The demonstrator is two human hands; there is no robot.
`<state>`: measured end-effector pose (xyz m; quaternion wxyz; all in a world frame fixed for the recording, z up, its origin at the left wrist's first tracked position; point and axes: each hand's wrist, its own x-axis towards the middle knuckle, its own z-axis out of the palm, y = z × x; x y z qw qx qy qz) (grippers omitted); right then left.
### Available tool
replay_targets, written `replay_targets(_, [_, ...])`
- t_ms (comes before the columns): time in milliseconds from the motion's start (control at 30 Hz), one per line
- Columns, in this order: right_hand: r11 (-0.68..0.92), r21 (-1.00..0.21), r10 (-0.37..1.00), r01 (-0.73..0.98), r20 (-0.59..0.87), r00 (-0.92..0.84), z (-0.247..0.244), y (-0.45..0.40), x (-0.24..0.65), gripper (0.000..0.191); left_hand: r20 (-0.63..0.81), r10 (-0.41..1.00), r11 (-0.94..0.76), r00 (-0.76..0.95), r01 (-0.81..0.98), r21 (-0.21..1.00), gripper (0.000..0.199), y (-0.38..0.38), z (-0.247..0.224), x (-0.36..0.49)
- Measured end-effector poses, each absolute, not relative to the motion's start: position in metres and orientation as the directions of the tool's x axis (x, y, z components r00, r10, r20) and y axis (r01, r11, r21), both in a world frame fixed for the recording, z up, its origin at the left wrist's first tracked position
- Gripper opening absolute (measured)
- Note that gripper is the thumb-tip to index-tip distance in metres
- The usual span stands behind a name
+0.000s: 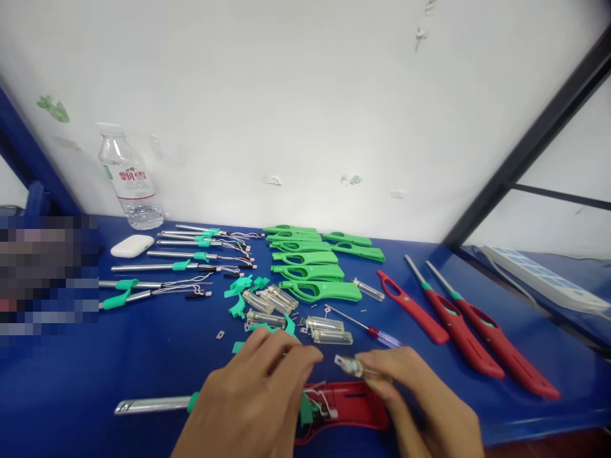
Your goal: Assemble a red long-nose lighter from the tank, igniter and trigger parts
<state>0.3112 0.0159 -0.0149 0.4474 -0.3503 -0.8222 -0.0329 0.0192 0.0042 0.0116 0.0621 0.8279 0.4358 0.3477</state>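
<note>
Two hands (334, 397) on red lighter shell (353, 407)

Both hands reach forward, palms down, close together. The left hand (255, 397) lies flat with fingers spread; the right hand (420, 401) has fingers pinched at the tips.

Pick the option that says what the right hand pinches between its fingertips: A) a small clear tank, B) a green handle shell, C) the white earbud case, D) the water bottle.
A: the right hand pinches a small clear tank just above the open red handle shell.
</note>
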Motion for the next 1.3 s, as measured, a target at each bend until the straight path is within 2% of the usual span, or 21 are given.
replay_targets(100, [0.707, -0.242, 0.572, 0.664, 0.749, -0.335, -0.020, 0.016, 0.317, 0.029, 0.464, 0.719, -0.656, 0.517, 0.725, 0.210, 0.044, 0.009, -0.004, 0.021])
replay_targets(200, [0.710, -0.184, 0.546, 0.680, 0.754, -0.366, -0.024, 0.016, 0.319, 0.038, 0.487, 0.687, -0.663, 0.540, 0.739, 0.116, 0.038, 0.012, -0.015, 0.028])
replay_targets(267, [0.714, -0.167, 0.541, 0.680, 0.749, -0.384, -0.024, 0.016, 0.318, 0.039, 0.516, 0.665, -0.671, 0.540, 0.735, 0.096, 0.034, 0.013, -0.018, 0.033])
replay_targets(433, [0.733, -0.144, 0.524, 0.665, 0.743, -0.417, -0.020, 0.017, 0.314, 0.039, 0.557, 0.659, -0.663, 0.506, 0.741, 0.110, 0.034, 0.010, -0.021, 0.038])
replay_targets(767, [0.735, -0.133, 0.523, 0.665, 0.735, -0.431, -0.020, 0.019, 0.312, 0.037, 0.538, 0.666, -0.666, 0.517, 0.737, 0.116, 0.028, 0.015, -0.021, 0.037])
replay_targets(1000, [0.724, -0.205, 0.560, 0.658, 0.731, -0.389, -0.014, 0.013, 0.307, 0.031, 0.537, 0.674, -0.669, 0.507, 0.728, 0.151, 0.048, 0.015, -0.012, 0.021])
replay_targets(1300, [0.741, -0.322, 0.597, 0.589, 0.716, -0.361, -0.008, 0.011, 0.303, 0.017, 0.536, 0.723, -0.645, 0.435, 0.703, 0.299, 0.045, 0.010, -0.001, 0.022])
